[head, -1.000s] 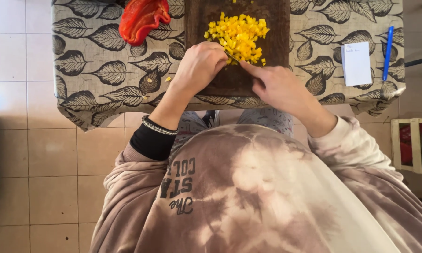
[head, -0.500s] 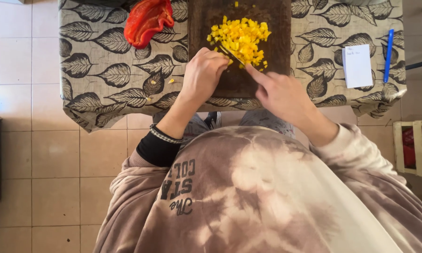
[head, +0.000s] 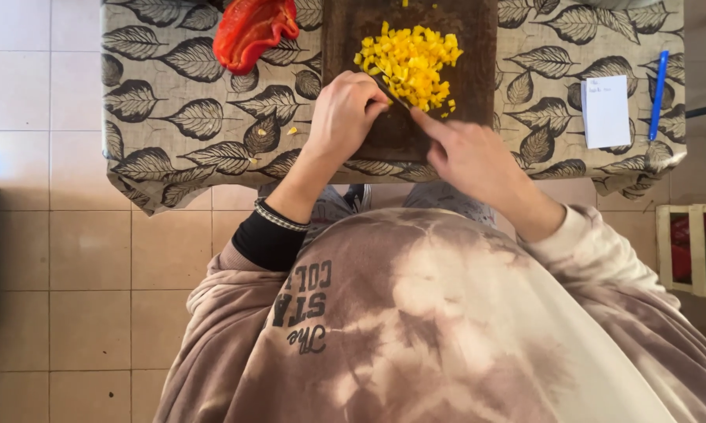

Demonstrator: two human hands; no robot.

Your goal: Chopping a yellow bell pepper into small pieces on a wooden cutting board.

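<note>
1. Knife mostly hidden between my hands; only a short dark stretch shows, long axis running diagonally from lower right up to upper left, tip end toward the diced pile.
2. Yellow pepper dice sit heaped on the upper middle of the dark wooden cutting board, touching the blade's edge of the pile.
3. Right hand: grip closed around the knife handle, index finger stretched forward along the spine, wrist angled in from lower right.
4. Left hand: fingers curled down, knuckles up, pressed on the board right at the near-left edge of the dice; grip together, can't tell if anything is pinned under it.
5. Left forearm comes up from lower left, dark cuff and bracelet at the wrist.
6. Board lies on the tabletop's leaf-print cloth; red pepper piece left of it, well apart from both hands.
7. Paper note and blue pen far right.
</note>
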